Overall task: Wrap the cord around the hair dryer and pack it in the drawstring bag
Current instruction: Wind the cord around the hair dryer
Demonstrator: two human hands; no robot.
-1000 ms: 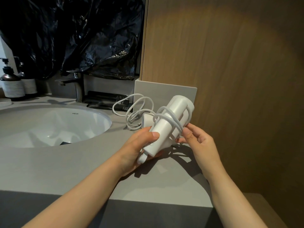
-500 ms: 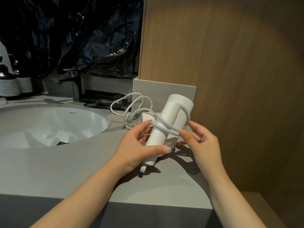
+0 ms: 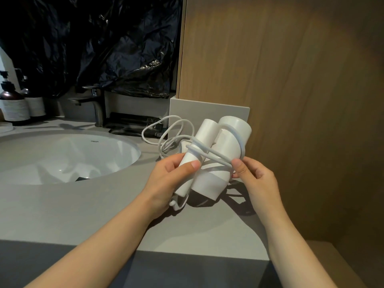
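A white folded hair dryer (image 3: 216, 159) is held above the grey counter, its handle lying along the barrel. My left hand (image 3: 168, 181) grips the handle end from the left, thumb on top. My right hand (image 3: 255, 179) pinches the white cord (image 3: 209, 156) against the barrel's right side. A few turns of cord cross the dryer. The loose rest of the cord lies in loops on the counter behind it. No drawstring bag is in view.
A white round sink (image 3: 58, 156) is set in the grey counter (image 3: 83, 213) at left, with a dark faucet (image 3: 93, 102) behind it. Two pump bottles (image 3: 14, 102) stand far left. A black flat pack (image 3: 135, 125) lies near the faucet. A wooden wall (image 3: 291, 100) rises at right.
The dryer has turned in my hands so handle and barrel lie side by side. My right hand has drawn the cord across the front and down to the barrel's right side.
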